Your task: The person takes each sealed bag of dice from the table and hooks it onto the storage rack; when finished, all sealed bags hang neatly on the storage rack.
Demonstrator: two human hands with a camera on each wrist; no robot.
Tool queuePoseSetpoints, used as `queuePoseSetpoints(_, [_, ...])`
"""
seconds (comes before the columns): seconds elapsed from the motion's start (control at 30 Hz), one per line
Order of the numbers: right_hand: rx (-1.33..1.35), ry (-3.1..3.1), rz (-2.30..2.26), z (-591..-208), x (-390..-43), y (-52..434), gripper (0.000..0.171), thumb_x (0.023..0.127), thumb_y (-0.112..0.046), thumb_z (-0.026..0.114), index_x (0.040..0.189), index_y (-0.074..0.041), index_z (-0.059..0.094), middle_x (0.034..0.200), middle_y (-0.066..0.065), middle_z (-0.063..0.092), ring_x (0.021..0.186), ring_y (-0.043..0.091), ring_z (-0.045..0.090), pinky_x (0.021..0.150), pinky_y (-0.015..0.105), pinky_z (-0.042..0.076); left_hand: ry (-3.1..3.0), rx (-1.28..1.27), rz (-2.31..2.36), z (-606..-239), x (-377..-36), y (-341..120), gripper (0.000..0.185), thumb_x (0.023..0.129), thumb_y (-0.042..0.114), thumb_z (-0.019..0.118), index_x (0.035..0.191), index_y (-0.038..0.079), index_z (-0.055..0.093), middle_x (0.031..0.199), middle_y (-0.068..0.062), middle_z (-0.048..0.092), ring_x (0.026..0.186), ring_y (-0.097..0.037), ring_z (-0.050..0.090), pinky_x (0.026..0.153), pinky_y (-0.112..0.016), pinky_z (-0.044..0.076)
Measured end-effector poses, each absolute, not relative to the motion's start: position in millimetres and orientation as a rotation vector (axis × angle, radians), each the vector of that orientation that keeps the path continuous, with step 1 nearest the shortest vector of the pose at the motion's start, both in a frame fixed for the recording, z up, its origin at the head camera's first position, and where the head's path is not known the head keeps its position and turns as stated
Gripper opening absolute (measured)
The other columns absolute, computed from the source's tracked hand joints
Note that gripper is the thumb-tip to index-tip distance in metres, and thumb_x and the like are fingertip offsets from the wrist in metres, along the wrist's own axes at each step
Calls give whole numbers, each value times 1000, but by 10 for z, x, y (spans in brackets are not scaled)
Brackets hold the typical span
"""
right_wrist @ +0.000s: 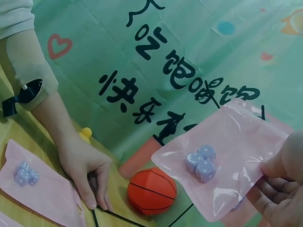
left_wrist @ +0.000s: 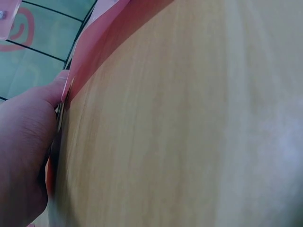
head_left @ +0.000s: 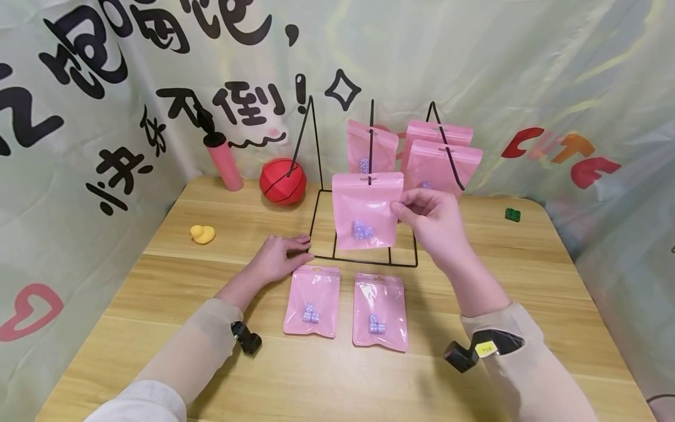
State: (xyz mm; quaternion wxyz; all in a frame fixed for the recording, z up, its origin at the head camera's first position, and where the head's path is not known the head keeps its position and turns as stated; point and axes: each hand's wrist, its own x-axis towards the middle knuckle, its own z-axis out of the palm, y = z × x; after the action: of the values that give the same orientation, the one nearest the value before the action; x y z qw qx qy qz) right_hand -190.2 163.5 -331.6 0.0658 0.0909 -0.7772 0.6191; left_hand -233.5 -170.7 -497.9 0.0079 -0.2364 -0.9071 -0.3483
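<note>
My right hand [head_left: 435, 225] pinches the right edge of a pink zip bag [head_left: 369, 202] between thumb and fingers. Several lilac dice [right_wrist: 202, 164] show through its front. The bag's top slot is at the tip of the middle hook of a black wire rack [head_left: 364, 261], and the hook's end overlaps the slot. At the rack's front left base corner, my left hand [head_left: 274, 258] grips the wire with thumb and fingers. Farther back on the same hook hangs another pink bag [head_left: 387, 143]; two more pink bags [head_left: 443, 155] hang from the right hook. The left hook bears none.
Two pink dice bags, one left [head_left: 316, 293] and one right [head_left: 382, 299], lie flat before the rack. A red ball [head_left: 283, 181], a pink pump [head_left: 225, 164] and a yellow toy duck [head_left: 203, 234] stand on the left. A green block [head_left: 512, 214] sits at the right.
</note>
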Motion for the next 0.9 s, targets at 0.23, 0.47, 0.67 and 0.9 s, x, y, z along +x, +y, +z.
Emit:
queuePoseSetpoints(0.23, [200,-2367,1860,-3322,-1991,1594,17,100,-4,73,106,12,71,92,11,71,84,17,68,78,24,58,-2820,-753,-1076,-5025,-2370,-1714,38,95,32,83,123,7,78,136,-4,69,134,-20,60,120,-49,37])
queuePoseSetpoints(0.47, [118,-2348,1876,-3310,-2065,1560,19,101,-6,72,108,12,71,92,8,72,86,16,69,77,24,58,-2824,-743,-1076,-5016,-2362,-1712,38,96,32,83,123,7,78,136,-4,69,134,-21,60,120,-49,36])
queuePoseSetpoints(0.67, [78,-2328,1885,-3288,-2126,1546,21,101,-7,72,109,12,72,93,9,72,85,15,70,80,26,59,-2827,-739,-1081,-5018,-2361,-1710,37,96,32,83,123,7,79,136,-4,69,134,-21,60,121,-52,34])
queuePoseSetpoints(0.9, [78,-2283,1920,-3288,-2190,1538,23,101,-6,72,112,14,71,94,9,72,84,15,70,81,26,59,-2834,-733,-1088,-5018,-2361,-1708,37,96,31,83,123,7,79,137,-4,69,134,-20,60,122,-54,32])
